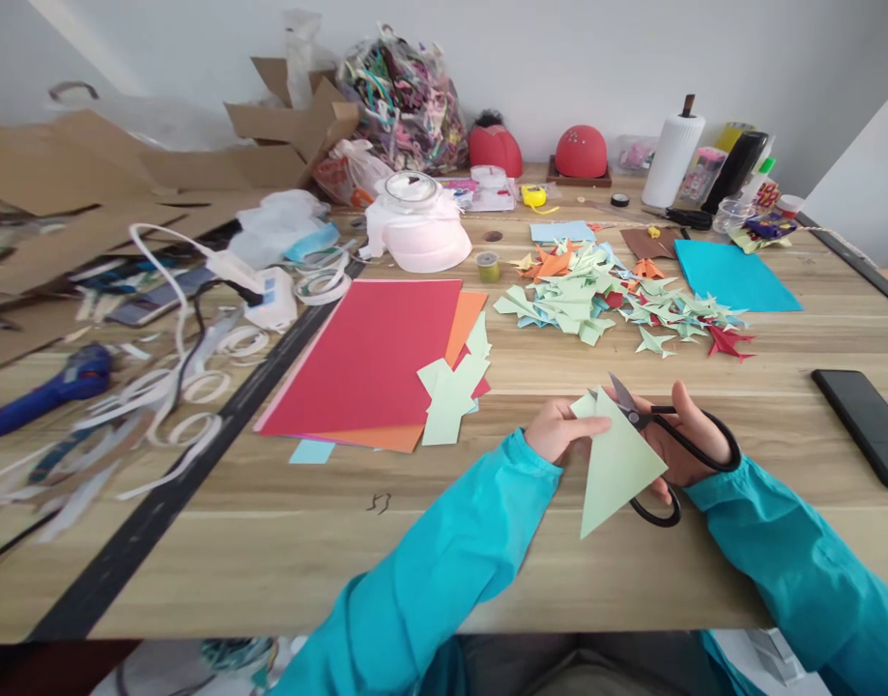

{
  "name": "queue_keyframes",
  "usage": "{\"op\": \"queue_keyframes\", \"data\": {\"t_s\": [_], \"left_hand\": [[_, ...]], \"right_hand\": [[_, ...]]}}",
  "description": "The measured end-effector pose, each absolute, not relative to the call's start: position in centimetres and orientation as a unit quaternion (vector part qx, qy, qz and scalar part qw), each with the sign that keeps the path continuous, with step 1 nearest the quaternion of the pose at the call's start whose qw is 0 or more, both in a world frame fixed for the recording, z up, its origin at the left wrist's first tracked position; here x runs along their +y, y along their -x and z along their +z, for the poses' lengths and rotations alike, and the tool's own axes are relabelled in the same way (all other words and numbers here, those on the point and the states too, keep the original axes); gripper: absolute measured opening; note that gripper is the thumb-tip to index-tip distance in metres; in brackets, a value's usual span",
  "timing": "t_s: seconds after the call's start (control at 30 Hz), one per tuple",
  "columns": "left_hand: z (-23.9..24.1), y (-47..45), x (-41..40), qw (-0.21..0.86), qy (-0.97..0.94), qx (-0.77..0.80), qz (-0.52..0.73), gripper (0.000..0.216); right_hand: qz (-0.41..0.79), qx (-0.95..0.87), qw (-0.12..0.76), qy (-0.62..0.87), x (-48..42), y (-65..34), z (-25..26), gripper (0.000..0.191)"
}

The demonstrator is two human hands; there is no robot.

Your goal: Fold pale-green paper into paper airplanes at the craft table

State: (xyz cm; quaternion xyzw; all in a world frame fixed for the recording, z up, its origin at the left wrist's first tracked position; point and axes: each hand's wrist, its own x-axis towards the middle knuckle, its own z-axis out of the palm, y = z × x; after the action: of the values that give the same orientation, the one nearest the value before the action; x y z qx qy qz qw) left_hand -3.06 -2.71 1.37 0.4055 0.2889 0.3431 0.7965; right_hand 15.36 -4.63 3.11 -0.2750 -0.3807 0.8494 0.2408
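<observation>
Between the thumb and fingers of my left hand (558,431) is a light green piece of paper (617,464), folded into a triangle with one corner pointing down. My right hand (694,440) holds black-handled scissors (661,418), its fingers at the loops. The scissor blades are parted at the paper's upper edge, one blade in front and the other partly hidden behind it. Beyond my hands lies a heap of folded paper stars (581,295), mostly light green, with some orange, red and blue. Light green paper strips (450,396) overlap the red sheets (371,358) to the left.
A black phone (864,425) lies at the right. Blue paper (737,275) is behind the heap. White cables (189,387), a blue glue gun (48,387) and cardboard boxes (125,164) crowd the left. A white bottle (673,159) and a red dome (581,152) stand along the wall.
</observation>
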Motion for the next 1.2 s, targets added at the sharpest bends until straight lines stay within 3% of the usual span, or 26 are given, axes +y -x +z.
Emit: {"op": "queue_keyframes", "data": {"t_s": [0.47, 0.63, 0.97, 1.2], "left_hand": [[0.4, 2.6, -2.5, 0.763, -0.367, 0.348, 0.402, 0.046], [0.4, 2.6, -2.5, 0.757, -0.339, 0.366, 0.423, 0.036], [0.2, 2.9, -2.4, 0.756, -0.417, 0.352, 0.361, 0.035], [0.1, 2.9, -2.4, 0.756, -0.395, 0.365, 0.373, 0.035]], "right_hand": [[0.847, -0.378, 0.253, 0.275, -4.6, -15.0, 2.8, 0.081], [0.848, -0.368, 0.266, 0.274, -4.4, -15.3, 3.1, 0.079], [0.841, -0.387, 0.250, 0.285, -4.6, -15.0, 3.0, 0.078], [0.848, -0.368, 0.286, 0.253, -4.2, -15.5, 3.3, 0.078]]}}
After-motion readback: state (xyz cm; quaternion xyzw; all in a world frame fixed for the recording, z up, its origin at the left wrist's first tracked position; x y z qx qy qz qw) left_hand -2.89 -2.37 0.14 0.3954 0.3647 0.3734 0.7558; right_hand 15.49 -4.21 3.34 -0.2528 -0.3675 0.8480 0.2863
